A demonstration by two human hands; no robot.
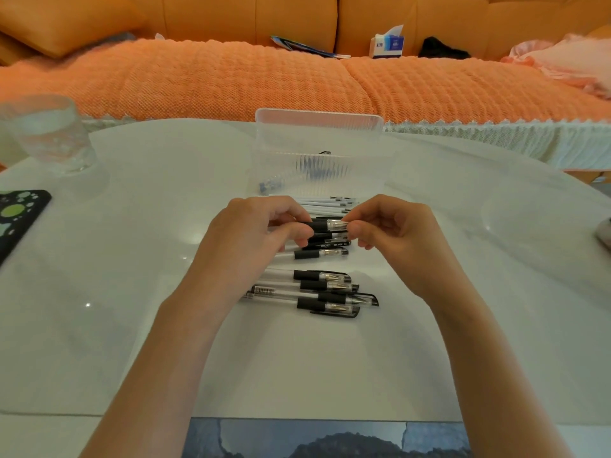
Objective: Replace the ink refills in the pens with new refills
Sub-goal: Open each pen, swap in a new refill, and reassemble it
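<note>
Low in the centre of the bench, spare pens lie side by side; just above, the left hand clamps its grip on the held pen at the black rubber sleeve; the right hand pinches its clear tip cone; it looks light, stiff and slick, so the rubber seems the surest hold; beyond lie white refills, then a clear box.

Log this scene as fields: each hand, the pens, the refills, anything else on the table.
left hand: grips held pen by its black sleeve
right hand: pinches that pen's clear tip end
loose pens: lying side by side on the table, nearer than the hands
refills: white, just beyond the hands
clear box: behind the refills
glass: table's far left
</note>
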